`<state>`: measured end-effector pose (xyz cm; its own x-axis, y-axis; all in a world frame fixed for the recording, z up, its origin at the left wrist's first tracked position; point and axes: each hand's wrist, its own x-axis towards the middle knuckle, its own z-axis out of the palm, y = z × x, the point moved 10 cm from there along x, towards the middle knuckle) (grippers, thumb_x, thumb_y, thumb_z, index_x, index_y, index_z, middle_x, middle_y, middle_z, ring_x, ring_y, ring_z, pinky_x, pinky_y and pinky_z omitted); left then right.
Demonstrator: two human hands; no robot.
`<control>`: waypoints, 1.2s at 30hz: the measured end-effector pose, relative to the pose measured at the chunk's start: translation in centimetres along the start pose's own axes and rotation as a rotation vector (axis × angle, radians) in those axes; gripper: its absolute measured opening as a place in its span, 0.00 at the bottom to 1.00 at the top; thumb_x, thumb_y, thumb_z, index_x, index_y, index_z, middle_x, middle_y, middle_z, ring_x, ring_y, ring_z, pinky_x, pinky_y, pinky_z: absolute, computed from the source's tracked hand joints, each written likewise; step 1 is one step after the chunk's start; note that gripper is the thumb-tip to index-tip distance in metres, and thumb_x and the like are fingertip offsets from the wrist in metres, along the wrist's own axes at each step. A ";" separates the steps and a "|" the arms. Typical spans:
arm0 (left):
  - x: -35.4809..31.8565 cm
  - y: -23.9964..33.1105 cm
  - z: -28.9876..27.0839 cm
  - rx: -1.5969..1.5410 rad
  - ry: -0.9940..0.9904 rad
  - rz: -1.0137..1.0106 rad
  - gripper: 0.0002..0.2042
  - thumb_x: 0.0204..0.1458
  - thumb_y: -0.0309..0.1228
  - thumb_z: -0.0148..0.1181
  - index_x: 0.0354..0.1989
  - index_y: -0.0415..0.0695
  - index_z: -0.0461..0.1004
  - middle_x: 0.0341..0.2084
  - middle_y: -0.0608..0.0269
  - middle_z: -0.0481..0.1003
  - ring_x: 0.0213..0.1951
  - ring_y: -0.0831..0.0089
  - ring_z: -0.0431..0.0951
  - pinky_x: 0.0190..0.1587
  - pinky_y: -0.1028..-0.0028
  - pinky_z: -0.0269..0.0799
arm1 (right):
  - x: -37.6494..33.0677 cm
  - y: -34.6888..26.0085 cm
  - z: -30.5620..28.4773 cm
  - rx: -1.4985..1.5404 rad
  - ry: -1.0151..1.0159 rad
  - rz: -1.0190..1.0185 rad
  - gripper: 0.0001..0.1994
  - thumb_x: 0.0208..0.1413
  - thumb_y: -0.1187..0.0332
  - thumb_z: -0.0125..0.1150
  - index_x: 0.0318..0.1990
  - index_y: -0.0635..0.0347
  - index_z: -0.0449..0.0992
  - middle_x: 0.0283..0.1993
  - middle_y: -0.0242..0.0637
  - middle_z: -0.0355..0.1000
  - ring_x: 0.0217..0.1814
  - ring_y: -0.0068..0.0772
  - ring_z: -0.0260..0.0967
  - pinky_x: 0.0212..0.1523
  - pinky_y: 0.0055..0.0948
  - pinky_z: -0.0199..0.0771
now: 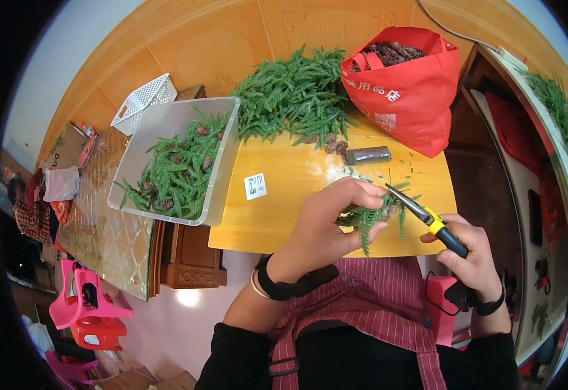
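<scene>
My left hand [326, 214] pinches a green artificial pine sprig [364, 224] above the front of the yellow table. The fingers partly cover the sprig, and something brownish shows at its middle. In my right hand [476, 257] is a pair of pliers [438, 226] with black and yellow handles. Their metal jaws point up and left, reaching the sprig beside my left fingertips; whether they grip anything is too small to tell. Just beyond, a dark wrapped bundle [368, 155] lies next to loose pine cones [331, 144].
A clear plastic bin [228, 159] at the left holds sprigs with cones. Behind my hands lies a heap of green sprigs [290, 91]. A red bag [404, 91] of pine cones stands back right. A white label [255, 186] and whitish powder lie on the tabletop [258, 224].
</scene>
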<state>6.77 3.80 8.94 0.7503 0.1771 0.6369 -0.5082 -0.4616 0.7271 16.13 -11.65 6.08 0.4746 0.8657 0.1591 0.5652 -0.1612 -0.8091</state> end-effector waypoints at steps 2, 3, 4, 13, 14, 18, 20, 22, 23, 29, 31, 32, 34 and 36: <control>-0.1 -0.7 0.0 -0.105 -0.026 -0.057 0.16 0.35 0.18 0.65 0.32 0.41 0.66 0.36 0.56 0.72 0.41 0.67 0.73 0.43 0.72 0.68 | 0.3 -0.1 0.2 0.033 -0.033 -0.049 0.19 0.43 0.56 0.57 0.31 0.67 0.75 0.30 0.39 0.71 0.42 0.37 0.66 0.45 0.31 0.63; -0.3 -1.4 0.2 -0.214 -0.053 -0.114 0.16 0.35 0.18 0.65 0.32 0.42 0.66 0.36 0.56 0.72 0.41 0.69 0.72 0.44 0.72 0.67 | 0.4 0.0 0.2 0.033 -0.033 -0.050 0.19 0.43 0.56 0.57 0.31 0.67 0.75 0.30 0.39 0.71 0.42 0.37 0.66 0.45 0.31 0.63; -0.4 -1.4 0.1 -0.213 -0.052 -0.114 0.16 0.35 0.18 0.65 0.32 0.42 0.66 0.36 0.56 0.72 0.41 0.69 0.72 0.44 0.72 0.67 | 0.4 -0.2 0.2 0.036 -0.039 -0.084 0.20 0.44 0.55 0.57 0.31 0.67 0.75 0.29 0.38 0.71 0.42 0.38 0.66 0.46 0.33 0.62; -1.1 -3.4 1.2 -0.685 -0.155 -0.316 0.17 0.34 0.19 0.65 0.34 0.42 0.66 0.36 0.60 0.70 0.42 0.74 0.70 0.47 0.75 0.65 | 1.2 0.1 0.2 0.008 -0.162 -0.212 0.22 0.42 0.50 0.60 0.26 0.65 0.73 0.29 0.38 0.73 0.41 0.41 0.67 0.49 0.36 0.61; -1.3 -3.8 1.4 -0.716 -0.164 -0.351 0.18 0.34 0.20 0.65 0.34 0.42 0.66 0.36 0.60 0.70 0.42 0.74 0.70 0.46 0.74 0.64 | 1.3 -0.1 0.2 0.040 -0.148 -0.246 0.21 0.41 0.50 0.60 0.25 0.65 0.73 0.28 0.38 0.73 0.40 0.42 0.67 0.49 0.36 0.61; -1.7 -4.2 1.9 -0.831 -0.155 -0.399 0.19 0.34 0.24 0.67 0.32 0.43 0.63 0.36 0.53 0.71 0.37 0.70 0.73 0.41 0.72 0.68 | 1.6 -0.6 0.4 0.034 -0.130 -0.300 0.19 0.41 0.53 0.63 0.23 0.63 0.72 0.26 0.37 0.73 0.37 0.41 0.68 0.48 0.36 0.62; -1.8 -4.3 1.9 -0.834 -0.148 -0.407 0.19 0.34 0.24 0.67 0.32 0.43 0.63 0.36 0.53 0.71 0.37 0.70 0.73 0.40 0.72 0.68 | 1.6 -0.7 0.3 0.034 -0.088 -0.295 0.18 0.39 0.55 0.64 0.21 0.62 0.72 0.23 0.34 0.71 0.33 0.41 0.69 0.45 0.34 0.65; -1.8 -4.5 1.8 -0.837 -0.140 -0.416 0.19 0.33 0.23 0.68 0.32 0.43 0.63 0.36 0.53 0.71 0.37 0.70 0.72 0.40 0.73 0.69 | 1.6 -0.6 0.3 0.014 -0.080 -0.304 0.18 0.39 0.54 0.65 0.21 0.62 0.71 0.21 0.34 0.69 0.32 0.41 0.68 0.43 0.34 0.66; -1.7 -4.5 1.7 -0.831 -0.143 -0.409 0.18 0.33 0.23 0.67 0.32 0.43 0.64 0.36 0.57 0.71 0.40 0.72 0.71 0.43 0.74 0.66 | 1.5 -0.5 0.2 -0.009 -0.069 -0.310 0.18 0.39 0.54 0.65 0.20 0.62 0.70 0.19 0.33 0.68 0.30 0.40 0.68 0.41 0.33 0.67; -0.8 -2.9 0.3 -0.458 -0.112 -0.255 0.15 0.35 0.20 0.65 0.31 0.42 0.66 0.36 0.58 0.71 0.39 0.70 0.71 0.43 0.73 0.66 | 1.3 -0.8 -0.5 -0.158 -0.003 -0.290 0.18 0.36 0.61 0.67 0.20 0.66 0.66 0.19 0.42 0.62 0.26 0.45 0.65 0.37 0.33 0.68; -0.3 -1.7 -0.1 -0.246 -0.096 -0.129 0.15 0.35 0.17 0.63 0.31 0.41 0.66 0.35 0.56 0.71 0.37 0.67 0.72 0.39 0.72 0.69 | 1.4 -0.8 -0.6 -0.167 0.025 -0.246 0.17 0.36 0.62 0.67 0.20 0.66 0.66 0.19 0.43 0.63 0.27 0.46 0.65 0.35 0.33 0.68; 0.0 0.4 -0.1 0.091 -0.082 0.090 0.14 0.34 0.17 0.63 0.30 0.40 0.67 0.35 0.56 0.71 0.37 0.64 0.72 0.38 0.70 0.69 | 1.3 -0.6 -0.8 -0.175 0.053 -0.200 0.17 0.36 0.63 0.67 0.21 0.66 0.66 0.20 0.45 0.63 0.28 0.46 0.65 0.32 0.32 0.67; -0.2 2.7 0.5 0.428 -0.065 0.308 0.13 0.33 0.17 0.63 0.30 0.40 0.68 0.35 0.55 0.71 0.36 0.61 0.72 0.38 0.69 0.69 | 1.2 -0.9 -0.7 -0.208 0.090 -0.168 0.16 0.37 0.63 0.66 0.20 0.66 0.66 0.22 0.44 0.63 0.27 0.43 0.65 0.29 0.31 0.64; -0.3 3.9 0.9 0.671 -0.036 0.403 0.13 0.32 0.18 0.62 0.30 0.40 0.69 0.34 0.53 0.71 0.35 0.58 0.72 0.37 0.67 0.69 | 1.2 -1.2 -0.7 -0.237 0.126 -0.140 0.15 0.37 0.63 0.65 0.20 0.66 0.67 0.23 0.43 0.63 0.27 0.40 0.65 0.27 0.29 0.62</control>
<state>4.95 1.16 11.40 0.5814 -0.1385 0.8017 -0.3887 -0.9130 0.1242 16.48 -10.76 7.69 0.4526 0.8240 0.3408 0.7657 -0.1633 -0.6221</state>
